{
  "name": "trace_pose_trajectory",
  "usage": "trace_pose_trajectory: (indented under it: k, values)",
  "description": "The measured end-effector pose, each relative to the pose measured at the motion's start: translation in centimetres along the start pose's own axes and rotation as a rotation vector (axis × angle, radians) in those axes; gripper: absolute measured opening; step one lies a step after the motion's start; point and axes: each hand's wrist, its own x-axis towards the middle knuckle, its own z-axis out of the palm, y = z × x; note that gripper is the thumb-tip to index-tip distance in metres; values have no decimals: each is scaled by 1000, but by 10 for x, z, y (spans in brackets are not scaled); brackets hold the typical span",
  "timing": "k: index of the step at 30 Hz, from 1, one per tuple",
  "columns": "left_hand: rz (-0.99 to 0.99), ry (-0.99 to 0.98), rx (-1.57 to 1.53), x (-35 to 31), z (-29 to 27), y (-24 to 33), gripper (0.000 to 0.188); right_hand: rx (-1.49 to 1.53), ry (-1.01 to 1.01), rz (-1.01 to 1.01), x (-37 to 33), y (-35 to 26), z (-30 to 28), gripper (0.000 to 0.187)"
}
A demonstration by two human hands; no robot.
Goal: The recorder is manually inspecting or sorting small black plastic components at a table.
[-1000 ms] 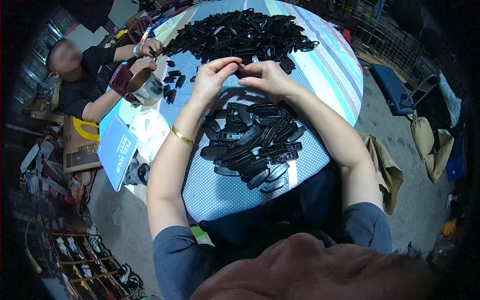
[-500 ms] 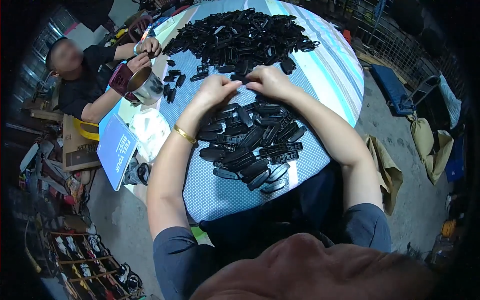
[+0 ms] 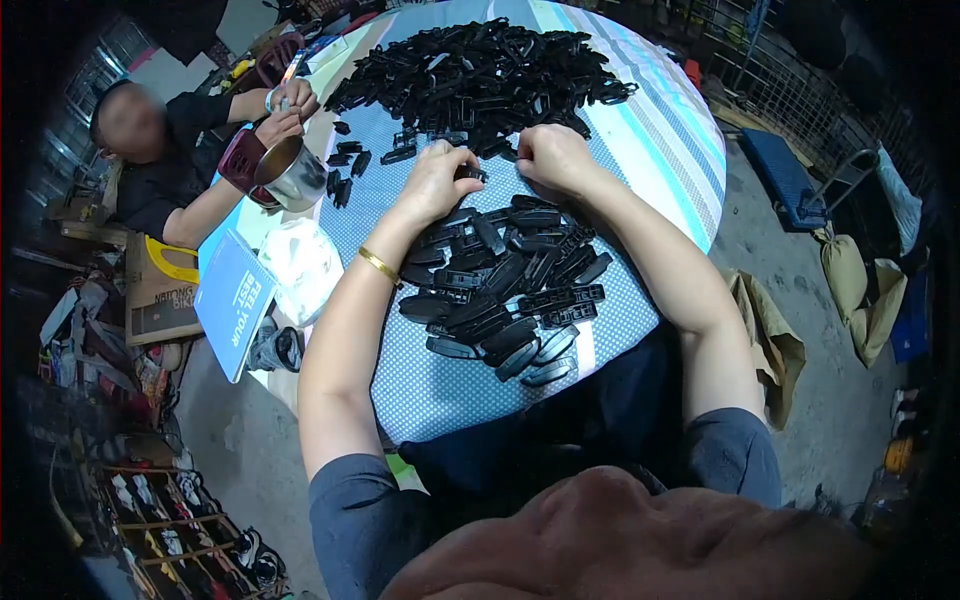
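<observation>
Between the thumb and fingers of my left hand (image 3: 438, 182) is a small black plastic part (image 3: 471, 173), partly hidden by the fingers. Curled closed, my right hand (image 3: 556, 160) is a short way to the right, at the near edge of a big heap of black plastic parts (image 3: 480, 80). Whatever its fingertips hold, if anything, is hidden. Closer to me, below both hands, lies a smaller pile of long black plastic parts (image 3: 500, 280), some with slotted frames and some with smooth rounded backs.
A patterned cloth covers the round table (image 3: 670, 150). On the left stand a metal mug (image 3: 292, 175), a crumpled clear plastic bag (image 3: 300, 265) and a blue notebook (image 3: 235, 305). Several loose black parts (image 3: 345, 160) lie near the mug. Another person (image 3: 175, 140) works with both hands at far left.
My hands have drawn apart from where they met over a black part. The left moved slightly toward me with a part in it; the right shifted right.
</observation>
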Motion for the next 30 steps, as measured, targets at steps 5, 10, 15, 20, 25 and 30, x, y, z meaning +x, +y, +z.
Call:
trace_pose_trajectory:
  k: [5, 10, 15, 20, 25, 30]
  values:
    - [-141, -30, -108, 2, -5, 0, 30, 558, 135, 49, 5, 9, -4, 35]
    - [-371, -31, -811, 7, -8, 19, 30, 1108, 277, -184, 2, -12, -1, 34]
    - [-582, 35, -1409, 9, -12, 16, 36, 867, 215, -85, -4, -23, 6, 32]
    - [-570, 102, -1386, 8, -13, 19, 37, 890, 323, -107, -2, -20, 8, 33]
    - [-456, 151, -1117, 9, -14, 12, 29, 880, 309, -137, -5, -23, 5, 32]
    - [-313, 189, -912, 9, -13, 12, 28, 796, 311, -89, -7, -26, 4, 30]
